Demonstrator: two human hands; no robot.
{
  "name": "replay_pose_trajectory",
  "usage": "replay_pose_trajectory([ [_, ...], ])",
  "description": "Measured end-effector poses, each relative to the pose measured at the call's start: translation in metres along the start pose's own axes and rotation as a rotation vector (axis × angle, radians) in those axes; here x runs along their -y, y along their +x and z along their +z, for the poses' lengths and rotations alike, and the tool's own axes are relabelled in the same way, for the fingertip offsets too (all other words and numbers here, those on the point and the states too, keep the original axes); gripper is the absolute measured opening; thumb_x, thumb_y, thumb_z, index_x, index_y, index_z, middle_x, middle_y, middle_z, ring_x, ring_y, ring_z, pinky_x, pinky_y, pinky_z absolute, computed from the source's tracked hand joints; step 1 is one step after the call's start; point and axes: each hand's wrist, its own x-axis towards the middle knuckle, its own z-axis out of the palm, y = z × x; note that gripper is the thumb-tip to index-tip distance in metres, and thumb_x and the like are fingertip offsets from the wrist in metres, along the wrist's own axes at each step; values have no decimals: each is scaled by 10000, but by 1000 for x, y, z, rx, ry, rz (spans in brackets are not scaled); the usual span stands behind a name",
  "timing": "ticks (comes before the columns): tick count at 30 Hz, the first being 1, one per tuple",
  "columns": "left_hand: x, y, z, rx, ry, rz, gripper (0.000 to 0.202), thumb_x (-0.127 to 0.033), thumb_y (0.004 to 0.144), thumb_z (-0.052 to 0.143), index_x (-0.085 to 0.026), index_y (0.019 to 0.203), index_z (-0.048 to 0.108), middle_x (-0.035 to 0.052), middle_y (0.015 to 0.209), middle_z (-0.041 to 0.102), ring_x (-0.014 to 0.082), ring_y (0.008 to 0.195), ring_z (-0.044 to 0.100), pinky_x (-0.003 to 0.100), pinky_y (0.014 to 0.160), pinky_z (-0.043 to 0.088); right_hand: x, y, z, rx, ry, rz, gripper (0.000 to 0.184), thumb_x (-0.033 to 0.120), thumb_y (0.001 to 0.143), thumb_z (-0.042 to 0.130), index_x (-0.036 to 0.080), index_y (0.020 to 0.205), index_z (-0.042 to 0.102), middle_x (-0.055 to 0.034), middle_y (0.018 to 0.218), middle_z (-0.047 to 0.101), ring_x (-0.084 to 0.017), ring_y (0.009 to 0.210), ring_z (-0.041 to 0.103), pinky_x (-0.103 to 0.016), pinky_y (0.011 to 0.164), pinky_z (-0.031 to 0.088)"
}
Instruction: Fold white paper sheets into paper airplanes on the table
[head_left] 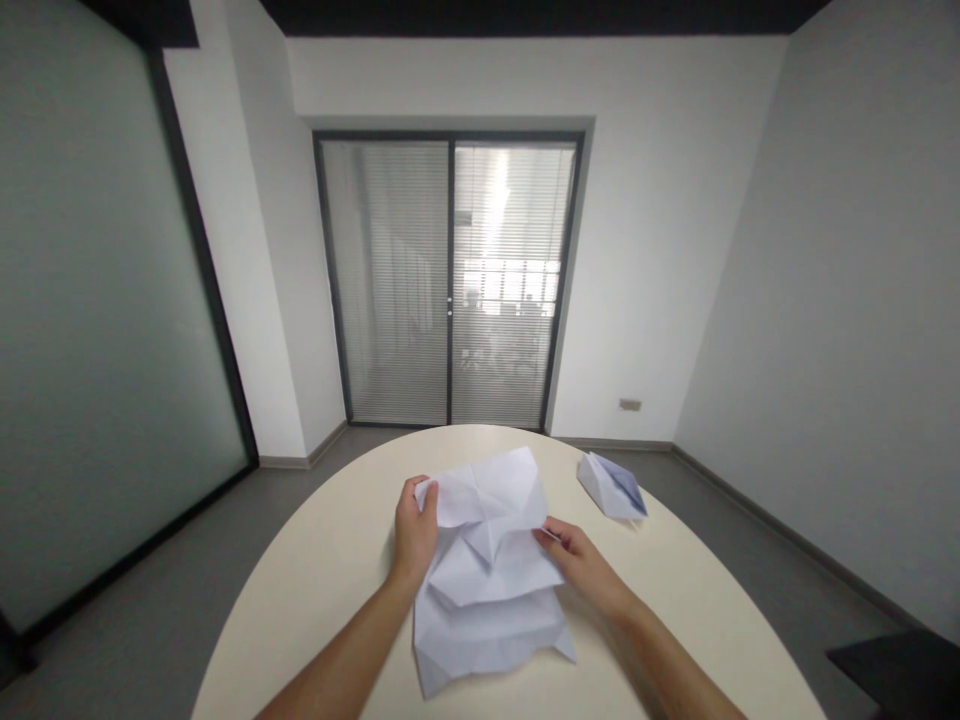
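A large creased sheet of white paper lies partly on the round table, its upper part raised between my hands. Fold lines cross near its top, and a small pointed flap sticks out at the middle. My left hand pinches the sheet's upper left edge, thumb on top. On the other side my right hand grips the right edge between thumb and fingers. The lower part spreads in wavy folds toward me. Beyond my right hand, apart from it, rests a folded paper piece with a bluish shaded face.
The cream round table has its curved far edge just past the paper. Behind it stands a glazed double door with blinds. A frosted glass panel is on the left. A dark flat object juts in at lower right.
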Motion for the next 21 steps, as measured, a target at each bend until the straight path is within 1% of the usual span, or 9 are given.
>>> replay_pose_trajectory([
  [2,3,3,-1,12,-59,-96,404,-552,806,625,-208,1011,581,62,943,657,241,871,641,323,724,529,-2,0,-1,2,38,9,406,532,884,579,172,1027,703,-70,934,735,-254,869,659,-364,794,512],
  [5,7,8,-1,35,-221,-239,467,-557,781,662,-207,1070,554,77,967,671,235,825,667,299,618,540,-8,1,-3,-32,70,15,427,530,835,634,154,1025,699,-78,915,738,-258,852,658,-361,771,510],
  [8,11,13,0,43,-406,-300,521,-545,749,714,-210,1098,520,83,967,690,231,800,691,312,633,559,-15,3,-6,-81,62,33,397,491,779,679,144,970,703,-73,873,736,-241,790,651,-334,720,506],
  [11,15,16,1,69,-488,-304,546,-540,733,738,-217,1109,507,76,961,702,226,796,701,324,666,569,-18,4,-8,-78,15,71,363,491,771,671,137,847,693,-50,747,706,-194,652,609,-285,608,470],
  [13,16,16,0,77,-468,-299,536,-545,734,732,-225,1102,508,67,959,697,222,799,697,321,659,568,-16,2,-8,-63,-11,69,401,537,802,642,138,824,677,-37,701,679,-167,602,571,-263,563,437],
  [15,16,13,-2,103,-388,-306,504,-552,744,714,-231,1082,523,56,945,685,217,796,689,309,634,561,-13,0,-6,-69,-25,60,449,594,832,604,149,829,662,-17,665,648,-147,563,533,-247,525,409],
  [18,15,6,-5,200,-260,-343,453,-551,782,671,-232,1076,542,52,932,673,208,761,680,288,587,543,-7,-1,-3,-88,-27,98,501,654,849,558,162,794,639,7,592,596,-129,495,481,-234,462,364],
  [19,14,3,-6,236,-236,-368,445,-545,796,659,-232,1089,540,54,934,674,204,740,678,283,572,537,-6,-1,-3,-95,-26,95,507,657,850,558,160,799,641,0,608,610,-135,508,498,-240,474,380],
  [21,14,-2,-6,304,-216,-436,453,-526,813,654,-228,1131,531,58,922,684,197,697,675,281,556,529,-5,0,-2,-131,-26,52,503,646,851,570,152,861,660,-39,728,679,-173,618,577,-268,557,448],
])
